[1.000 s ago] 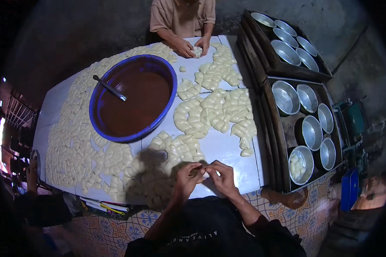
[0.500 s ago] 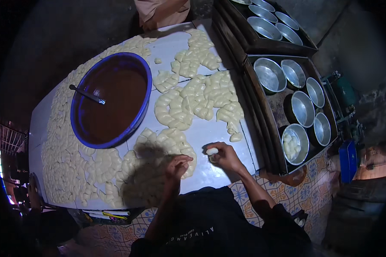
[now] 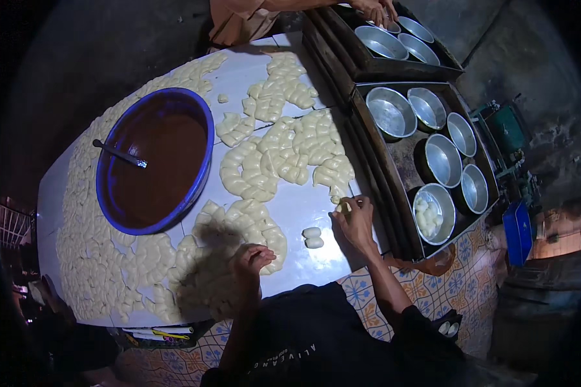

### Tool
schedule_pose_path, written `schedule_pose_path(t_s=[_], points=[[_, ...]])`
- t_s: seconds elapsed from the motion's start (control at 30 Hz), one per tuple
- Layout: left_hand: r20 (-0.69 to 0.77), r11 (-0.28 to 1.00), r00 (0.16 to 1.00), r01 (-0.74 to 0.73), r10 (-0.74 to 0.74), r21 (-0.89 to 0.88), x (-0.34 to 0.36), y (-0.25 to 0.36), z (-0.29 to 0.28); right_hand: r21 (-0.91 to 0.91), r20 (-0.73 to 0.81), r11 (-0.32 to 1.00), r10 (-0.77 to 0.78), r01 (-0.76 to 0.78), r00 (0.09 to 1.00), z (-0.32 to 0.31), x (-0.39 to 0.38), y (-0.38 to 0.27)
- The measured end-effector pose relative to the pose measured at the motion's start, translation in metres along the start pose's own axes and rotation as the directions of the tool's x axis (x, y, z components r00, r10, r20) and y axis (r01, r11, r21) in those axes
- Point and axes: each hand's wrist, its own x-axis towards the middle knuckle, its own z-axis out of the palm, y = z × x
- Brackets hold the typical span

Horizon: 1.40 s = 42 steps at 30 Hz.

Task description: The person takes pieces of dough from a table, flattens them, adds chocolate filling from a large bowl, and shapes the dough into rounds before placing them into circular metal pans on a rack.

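Observation:
My right hand [image 3: 355,222] is closed at the right side of the white table, fingers round a small piece of dough [image 3: 344,208] at the tip of a pale dough strip [image 3: 334,175]. Two small, smooth dough pieces [image 3: 313,237] lie side by side on the tabletop, left of that hand. My left hand [image 3: 253,259] hovers near the edge of a large spread of cut dough [image 3: 255,222]. Its fingers are loosely bent and somewhat apart, with nothing visible in them.
A blue basin [image 3: 206,161] of brown liquid stands on the left, a dark-handled utensil [image 3: 119,153] in it. Round metal tins [image 3: 443,161] fill a dark tray [image 3: 419,151] at right; one tin [image 3: 448,226] holds dough pieces. Another person's hand [image 3: 376,9] reaches into the far tray.
My right hand has moved up and right to the dough strip. The pale piece it held is gone from it, and two pieces now lie on the table. Another person's hand has appeared over the far tray.

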Motion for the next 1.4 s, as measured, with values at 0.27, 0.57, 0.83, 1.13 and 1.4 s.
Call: schedule_pose_path(t_s=[0.27,0.57,0.83,1.13,1.4], points=[[0.212,0.973,0.955,-0.223,0.206,0.060,-0.006,-0.002,0.016,0.765,0.228,0.639,-0.150,-0.082,0.962,-0.014,-0.035,-0.066],[-0.006,0.928,0.951,-0.304,0.310,-0.216,-0.013,0.014,0.030,0.840,0.281,0.534,-0.278,-0.095,0.919,-0.003,-0.036,-0.125],[0.129,0.851,0.990,0.118,-0.060,-0.511,-0.016,0.018,0.015,0.914,0.216,0.404,-0.557,0.035,0.802,0.013,-0.026,-0.150],[0.058,0.906,0.913,-0.409,0.405,0.113,0.114,0.168,-0.063,0.893,0.445,0.263,-0.628,-0.364,0.638,0.030,-0.014,-0.129],[-0.185,0.498,0.983,0.159,0.004,0.853,0.140,0.204,-0.081,0.896,0.426,0.118,-0.494,-0.427,0.758,0.046,-0.013,-0.126]])
